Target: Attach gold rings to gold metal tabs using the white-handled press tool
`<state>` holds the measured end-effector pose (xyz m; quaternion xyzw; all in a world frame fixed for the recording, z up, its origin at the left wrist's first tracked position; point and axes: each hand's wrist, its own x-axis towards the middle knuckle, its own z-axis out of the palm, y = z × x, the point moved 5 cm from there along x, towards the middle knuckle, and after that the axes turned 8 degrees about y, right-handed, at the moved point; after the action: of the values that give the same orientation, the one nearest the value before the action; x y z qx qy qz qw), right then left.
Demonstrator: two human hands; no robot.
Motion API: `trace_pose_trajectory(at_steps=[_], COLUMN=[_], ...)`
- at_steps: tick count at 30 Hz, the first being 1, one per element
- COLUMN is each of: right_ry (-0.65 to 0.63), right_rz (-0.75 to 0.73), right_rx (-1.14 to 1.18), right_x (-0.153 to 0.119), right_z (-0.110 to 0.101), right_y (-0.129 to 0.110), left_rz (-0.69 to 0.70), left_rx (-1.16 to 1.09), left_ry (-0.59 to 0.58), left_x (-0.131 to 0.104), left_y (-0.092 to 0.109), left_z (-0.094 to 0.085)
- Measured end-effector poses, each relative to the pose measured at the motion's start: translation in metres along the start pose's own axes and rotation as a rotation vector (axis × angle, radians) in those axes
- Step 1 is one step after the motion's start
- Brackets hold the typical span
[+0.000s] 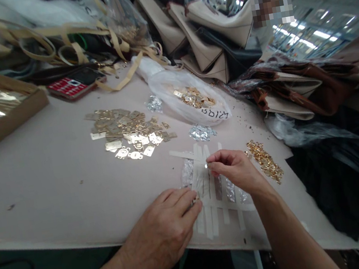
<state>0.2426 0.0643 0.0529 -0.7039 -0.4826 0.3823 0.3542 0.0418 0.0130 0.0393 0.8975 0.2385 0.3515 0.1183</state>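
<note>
Pale table point(54, 187) takes up most of the view; its near edge runs below the hands. Brown and cream bags point(338, 94) are heaped along the right side. Cardboard box point(9, 126) at far left, filled with shiny metal pieces. Left hand point(166, 221) rests low over the left edge of the taped patch, palm down, fingers bent together and thumb close to them. White plastic bag point(159, 87) beyond the hands, mouth open, gold-coloured pieces inside, handwritten characters on its side. Flat metal plates point(127, 129) spread in a loose pile left of that bag. Pale tape strips point(202, 186) lie crossed on the table, directly in front of the person, clear plastic showing between them. Right hand point(236, 168) is above the upper part of the strips, thumb and forefinger pressed together. Gold-coloured fittings point(265, 161) heaped to its right; silver pieces point(202, 132) in a smaller cluster just beyond the strips. Small gold-coloured part point(195, 199) gripped at the left fingertips, mostly hidden. Tiny bright piece point(206, 166) pinched in the right fingertips, exact shape unclear
</note>
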Motion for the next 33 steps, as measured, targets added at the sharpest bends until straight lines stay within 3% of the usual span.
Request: trace_pose_trajectory(at_steps=[5,9,22,29,33], right_ry=[-0.104,-0.153,-0.409,-0.425,-0.403], right_rz=[-0.08,-0.158,-0.354,-0.532,-0.629], right_rx=[-0.153,-0.298,-0.657,-1.048,-1.126], right_x=[-0.037,-0.05,-0.038,-0.039,-0.047], right_z=[0.016,0.02,0.037,0.053,0.059], right_y=[0.007,0.001,-0.031,-0.048,-0.056], left_rz=[0.02,0.035,0.03,0.058,0.052], left_rx=[0.02,0.036,0.012,0.015,0.016], left_ry=[-0.021,-0.01,-0.057,-0.006,-0.011], left_x=[-0.002,-0.003,-0.003,-0.004,-0.004], left_y=[0.001,0.001,0.0,0.001,0.001], left_z=[0.001,0.002,0.005,0.004,0.004])
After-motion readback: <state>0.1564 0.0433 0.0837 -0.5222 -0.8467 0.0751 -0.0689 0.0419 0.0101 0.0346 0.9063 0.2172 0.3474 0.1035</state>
